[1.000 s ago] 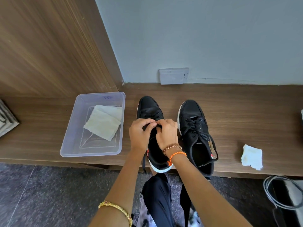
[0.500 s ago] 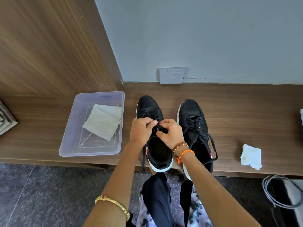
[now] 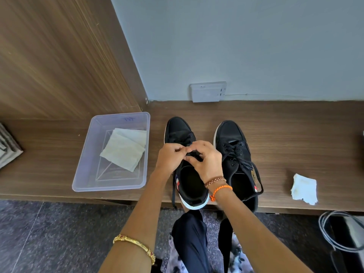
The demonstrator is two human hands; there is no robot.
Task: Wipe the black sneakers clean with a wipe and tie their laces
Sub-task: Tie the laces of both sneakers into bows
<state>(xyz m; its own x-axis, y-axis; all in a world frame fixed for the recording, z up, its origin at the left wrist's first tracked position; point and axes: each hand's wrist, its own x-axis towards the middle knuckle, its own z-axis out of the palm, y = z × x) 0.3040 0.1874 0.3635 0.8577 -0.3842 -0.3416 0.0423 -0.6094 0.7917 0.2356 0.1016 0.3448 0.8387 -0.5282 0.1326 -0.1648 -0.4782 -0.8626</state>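
Note:
Two black sneakers with white soles stand side by side on a wooden ledge [image 3: 295, 138], toes toward the wall. Over the tongue of the left sneaker [image 3: 178, 129] my left hand [image 3: 169, 159] and my right hand [image 3: 206, 160] meet, both pinching its black laces between curled fingers. One lace end hangs down the left sneaker's near side over the ledge edge. The right sneaker [image 3: 231, 138] stands apart from my hands, its laces loose, one looping over its right side. A crumpled white wipe [image 3: 304, 189] lies on the ledge at the right.
A clear plastic tub [image 3: 82, 168] holding a folded white cloth [image 3: 124, 148] stands left of the sneakers. A white wall socket [image 3: 207, 92] sits behind them. Wood panelling rises at the left. Grey cables [image 3: 338, 231] lie on the floor at the lower right.
My right hand has shifted a little right and opened its fingers wider around the lace on the left sneaker. My left hand stays at the tongue. The sneakers have not moved.

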